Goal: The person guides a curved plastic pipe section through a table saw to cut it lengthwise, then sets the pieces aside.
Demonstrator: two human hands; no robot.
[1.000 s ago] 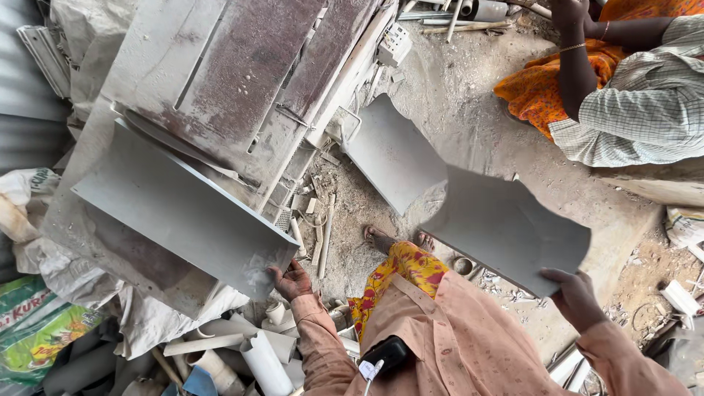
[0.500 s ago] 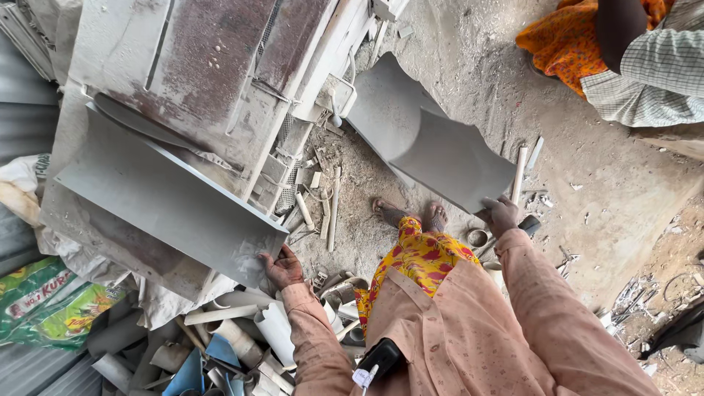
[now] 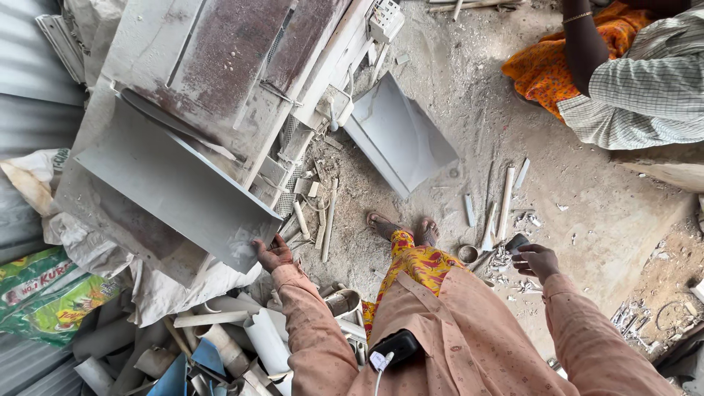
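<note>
My left hand (image 3: 271, 254) grips the lower corner of a long grey curved panel (image 3: 176, 187), which rests tilted against a dusty machine table (image 3: 220, 59). My right hand (image 3: 535, 259) hangs free over the dirt floor with its fingers loosely apart, a small dark scrap (image 3: 517, 242) just by the fingertips. A second grey curved panel (image 3: 402, 133) lies on the ground beyond my feet (image 3: 402, 229), leaning at the foot of the machine, well away from both hands.
Another person in an orange garment and a checked shirt (image 3: 638, 81) crouches at the top right. White strips and offcuts (image 3: 504, 199) litter the floor. Cut pipe pieces (image 3: 242, 337) and a green sack (image 3: 44, 293) pile at the lower left. Corrugated sheeting (image 3: 29, 81) stands at the left.
My right hand has let go of the second grey panel, which now lies on the ground by the machine. That hand drew back toward my body. The left hand keeps its hold.
</note>
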